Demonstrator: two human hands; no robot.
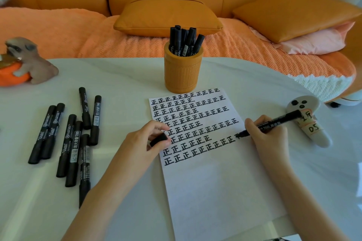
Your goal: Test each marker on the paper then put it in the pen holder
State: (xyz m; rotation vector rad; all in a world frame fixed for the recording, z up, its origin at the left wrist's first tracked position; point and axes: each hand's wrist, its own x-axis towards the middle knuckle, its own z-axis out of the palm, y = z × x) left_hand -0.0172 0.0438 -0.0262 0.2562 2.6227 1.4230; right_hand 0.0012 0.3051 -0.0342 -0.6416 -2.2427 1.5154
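Head view. The marker (274,122) is pinched by the right hand (268,135), tip on the paper (215,182) near its edge; the cap (159,140) is gripped by the left hand (145,141); the holder (183,72) stands behind the paper. If the stroke overruns, the table (127,76) could be marked.

Paper (215,178) lies mid-table (121,76), with the pen holder (183,72) just behind its far edge and tested markers (185,43) standing in it. Loose markers (73,150) lie to the left, a figurine (29,60) far left, a controller (307,121) to the right. The left hand (141,143) with the cap (159,140) is on the sheet, and the right hand's (268,135) marker (278,121) tip touches it.
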